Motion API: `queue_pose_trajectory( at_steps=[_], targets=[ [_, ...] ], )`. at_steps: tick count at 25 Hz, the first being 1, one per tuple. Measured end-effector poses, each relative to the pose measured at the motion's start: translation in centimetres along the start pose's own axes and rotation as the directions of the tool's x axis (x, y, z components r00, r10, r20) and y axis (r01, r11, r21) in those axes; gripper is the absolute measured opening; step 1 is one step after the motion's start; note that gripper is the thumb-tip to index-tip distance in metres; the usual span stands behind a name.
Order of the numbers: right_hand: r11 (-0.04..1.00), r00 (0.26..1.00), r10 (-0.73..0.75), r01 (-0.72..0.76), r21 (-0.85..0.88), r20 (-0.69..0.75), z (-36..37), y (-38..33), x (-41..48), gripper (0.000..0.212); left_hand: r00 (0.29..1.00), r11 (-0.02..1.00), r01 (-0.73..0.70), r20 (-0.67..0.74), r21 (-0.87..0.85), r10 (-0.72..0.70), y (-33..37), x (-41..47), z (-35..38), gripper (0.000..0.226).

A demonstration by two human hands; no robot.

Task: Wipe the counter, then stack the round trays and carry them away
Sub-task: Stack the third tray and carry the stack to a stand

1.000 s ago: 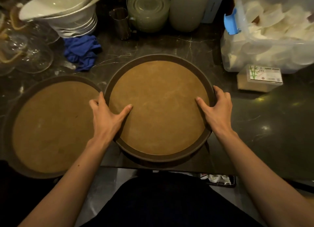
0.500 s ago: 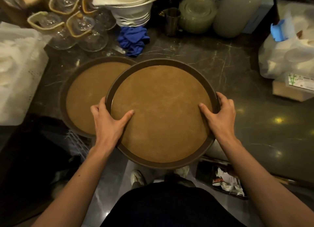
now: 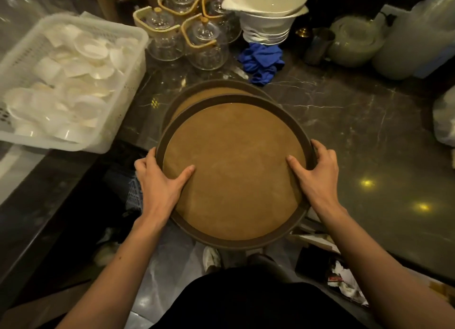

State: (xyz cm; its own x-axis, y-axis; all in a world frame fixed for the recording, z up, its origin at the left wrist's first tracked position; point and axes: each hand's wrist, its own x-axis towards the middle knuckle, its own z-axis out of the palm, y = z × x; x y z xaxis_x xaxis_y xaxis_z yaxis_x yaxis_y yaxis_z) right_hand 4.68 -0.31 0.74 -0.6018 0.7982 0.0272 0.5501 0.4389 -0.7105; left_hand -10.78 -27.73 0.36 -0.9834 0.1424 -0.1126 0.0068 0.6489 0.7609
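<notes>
I hold a round brown tray (image 3: 234, 171) with a dark rim, tilted toward me. My left hand (image 3: 160, 183) grips its left rim, thumb on the tray's face. My right hand (image 3: 317, 173) grips the right rim the same way. Under it lies a second round tray (image 3: 197, 94), mostly covered, only its far left arc showing on the dark marble counter (image 3: 344, 121). The near half of the held tray hangs past the counter's edge. A crumpled blue cloth (image 3: 262, 60) lies on the counter behind the trays.
A white plastic basket (image 3: 128, 82) of white dishes sits at the left. Glass teapots (image 3: 202, 43), stacked white bowls (image 3: 266, 16), a metal cup (image 3: 317, 45) and pale containers (image 3: 354, 43) line the back. Plastic bags are at the right edge. The floor lies below.
Both hands have carried the held tray left, over the second tray, which it now nearly covers. The view has shifted left, bringing the white basket in.
</notes>
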Motion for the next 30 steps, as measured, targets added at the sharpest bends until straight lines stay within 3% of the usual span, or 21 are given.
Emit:
queue_pose_trajectory(
  at_steps=[11, 18, 30],
  targets=[
    [0.999, 0.991, -0.007, 0.003, 0.033, 0.13, 3.0, 0.0, 7.4, 0.075, 0.993, 0.995, 0.086, -0.09, 0.047, -0.081, 1.1, 2.9, 3.1, 0.097],
    [0.997, 0.99, 0.019, -0.03, 0.077, 0.141, 4.6, 0.1, 10.4, 0.071, 0.976, 0.996, 0.09, -0.197, -0.023, -0.093, 2.1, 5.6, 4.8, 0.092],
    [0.995, 0.991, 0.094, -0.098, 0.037, 0.09, 8.0, 0.2, 11.6, 0.073, 0.99, 0.993, 0.084, -0.11, -0.088, -0.093, 1.3, 10.4, 4.9, 0.088]
  ],
)
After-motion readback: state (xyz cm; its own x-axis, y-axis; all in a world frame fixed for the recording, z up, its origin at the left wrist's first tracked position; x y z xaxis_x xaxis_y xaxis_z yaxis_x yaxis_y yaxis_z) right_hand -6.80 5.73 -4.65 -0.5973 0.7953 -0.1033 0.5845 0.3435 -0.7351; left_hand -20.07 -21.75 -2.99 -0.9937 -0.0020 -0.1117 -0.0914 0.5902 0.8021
